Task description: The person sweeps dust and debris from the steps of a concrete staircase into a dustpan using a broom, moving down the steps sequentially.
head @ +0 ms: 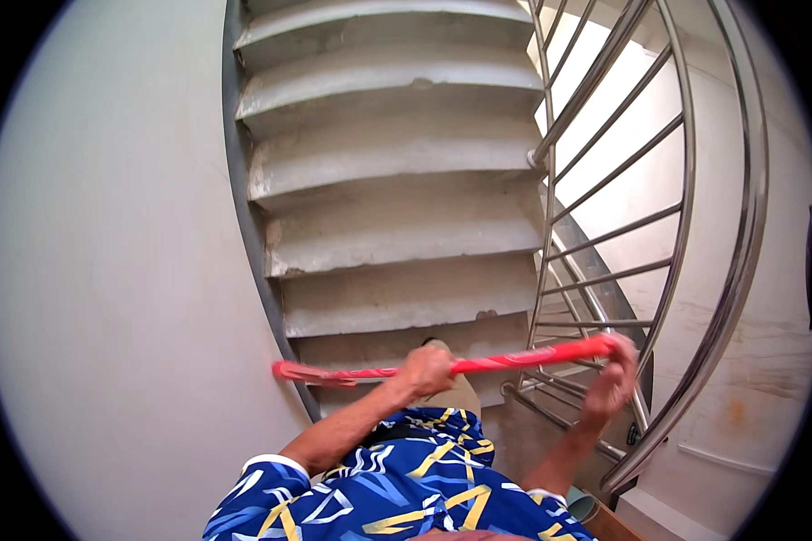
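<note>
A long red stick [504, 363] lies crosswise in front of my body, just above the lower stairs. My left hand [427, 370] is closed around it near its middle. Its left end doubles back like a hook and is blurred beside the wall; the right half looks thicker and bears printed marks. At the right tip, my right hand [612, 385] is raised with its palm partly showing and its fingers bent about the end. Motion blur hides whether those fingers grip or only touch it.
Worn concrete stairs [406, 142] with chipped edges stretch ahead. A pale wall [122, 270] borders them on the left, with a grey skirting strip. Stainless-steel railings [687, 149] curve along the right side. A greenish object [580, 506] sits low at right, partly hidden by my sleeve.
</note>
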A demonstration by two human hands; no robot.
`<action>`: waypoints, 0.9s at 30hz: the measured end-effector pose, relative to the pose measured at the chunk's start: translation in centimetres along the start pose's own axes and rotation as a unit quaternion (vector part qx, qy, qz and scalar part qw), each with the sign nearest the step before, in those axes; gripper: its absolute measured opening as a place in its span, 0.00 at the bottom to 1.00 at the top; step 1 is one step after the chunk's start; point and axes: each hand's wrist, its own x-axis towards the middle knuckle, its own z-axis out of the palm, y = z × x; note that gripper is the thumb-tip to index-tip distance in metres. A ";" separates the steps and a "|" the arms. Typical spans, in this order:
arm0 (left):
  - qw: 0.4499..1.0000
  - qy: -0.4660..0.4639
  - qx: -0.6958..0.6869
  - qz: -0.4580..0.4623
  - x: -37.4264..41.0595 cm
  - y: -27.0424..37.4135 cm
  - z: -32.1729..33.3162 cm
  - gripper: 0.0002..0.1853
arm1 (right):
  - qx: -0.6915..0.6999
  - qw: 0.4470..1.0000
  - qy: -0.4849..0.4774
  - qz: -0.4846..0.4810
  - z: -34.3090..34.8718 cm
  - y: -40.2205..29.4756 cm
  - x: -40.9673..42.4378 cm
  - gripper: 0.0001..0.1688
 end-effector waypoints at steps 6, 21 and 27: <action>0.993 -0.039 0.006 0.108 6.5 10.8 -6.9 0.11 | -0.503 0.862 -0.060 0.022 -9.9 -8.2 6.3 0.17; 0.964 -0.051 0.213 0.148 11.8 -1.8 -20.0 0.03 | -0.122 0.761 -0.496 0.399 10.2 3.7 2.2 0.22; 0.952 0.055 0.208 0.219 14.2 -8.4 -30.6 0.03 | -0.072 0.828 -0.382 0.405 20.4 -1.5 6.7 0.15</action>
